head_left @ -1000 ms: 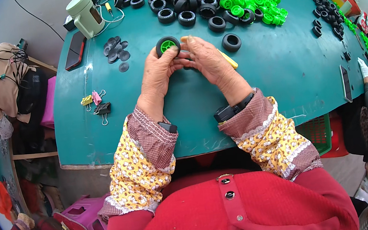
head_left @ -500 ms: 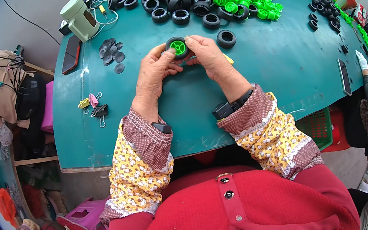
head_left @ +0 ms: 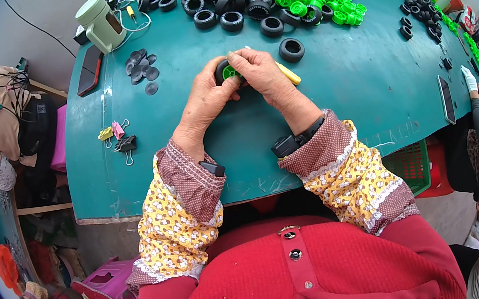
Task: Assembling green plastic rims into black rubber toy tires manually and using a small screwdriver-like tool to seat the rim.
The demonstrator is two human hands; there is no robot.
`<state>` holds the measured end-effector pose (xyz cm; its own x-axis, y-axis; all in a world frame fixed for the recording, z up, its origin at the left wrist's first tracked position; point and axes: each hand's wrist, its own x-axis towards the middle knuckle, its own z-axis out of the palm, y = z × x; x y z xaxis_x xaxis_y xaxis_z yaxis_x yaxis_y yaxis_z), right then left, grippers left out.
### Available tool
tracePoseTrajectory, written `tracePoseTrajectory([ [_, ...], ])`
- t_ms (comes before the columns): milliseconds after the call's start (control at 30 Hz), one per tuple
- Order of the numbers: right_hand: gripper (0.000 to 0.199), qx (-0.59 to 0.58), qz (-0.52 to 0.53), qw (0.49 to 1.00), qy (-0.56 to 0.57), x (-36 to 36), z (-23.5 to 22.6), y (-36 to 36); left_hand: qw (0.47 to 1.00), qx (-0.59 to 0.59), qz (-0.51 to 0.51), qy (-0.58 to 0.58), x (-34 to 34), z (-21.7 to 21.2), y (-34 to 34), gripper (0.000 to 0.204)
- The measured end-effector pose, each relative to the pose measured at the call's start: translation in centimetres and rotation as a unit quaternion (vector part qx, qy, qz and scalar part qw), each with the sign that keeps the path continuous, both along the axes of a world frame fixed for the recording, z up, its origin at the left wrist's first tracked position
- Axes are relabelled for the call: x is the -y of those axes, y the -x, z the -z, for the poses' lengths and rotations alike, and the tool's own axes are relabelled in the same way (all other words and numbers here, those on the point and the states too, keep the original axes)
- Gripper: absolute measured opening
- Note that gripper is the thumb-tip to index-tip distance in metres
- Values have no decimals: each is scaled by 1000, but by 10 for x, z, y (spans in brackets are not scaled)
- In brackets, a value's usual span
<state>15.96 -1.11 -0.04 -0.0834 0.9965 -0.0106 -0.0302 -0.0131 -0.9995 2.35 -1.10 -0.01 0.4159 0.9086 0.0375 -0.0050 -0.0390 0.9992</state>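
Wheel [head_left: 227,71]: black tyre with green hub, held above the table [head_left: 336,93].
Left hand [head_left: 206,96]: grip pinching the wheel.
Right hand [head_left: 262,73]: grip pinching the wheel.
Spare tyre [head_left: 291,50]: just beside.

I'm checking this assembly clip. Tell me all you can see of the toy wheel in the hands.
The wheel is a small black tyre, rubbery-looking, around a bright green plastic hub. It is held just above the teal table. The left hand grips its left side and the right hand covers its right, hiding much of it.
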Motion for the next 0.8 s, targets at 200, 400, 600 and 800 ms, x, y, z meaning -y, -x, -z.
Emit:
tracePoseTrajectory([
  [200, 29, 60, 25, 998, -19, -8, 12, -2, 998, -55, -6, -38, 2, -4, -1, 41],
  [400, 31, -44, -12, 999, 11, -3, -1, 2, 1000, 12, -24, -1, 1, -3, 3, 36],
  [600, 35, 7, -16, 1000, 18, 4, -3, 4, 959, 215, -137, 123, -10, 4, 19, 24],
  [800, 31, 43, -20, 999, 0, 1, 1, 6, 946, 266, -101, 158, -10, 4, 19, 24],
])
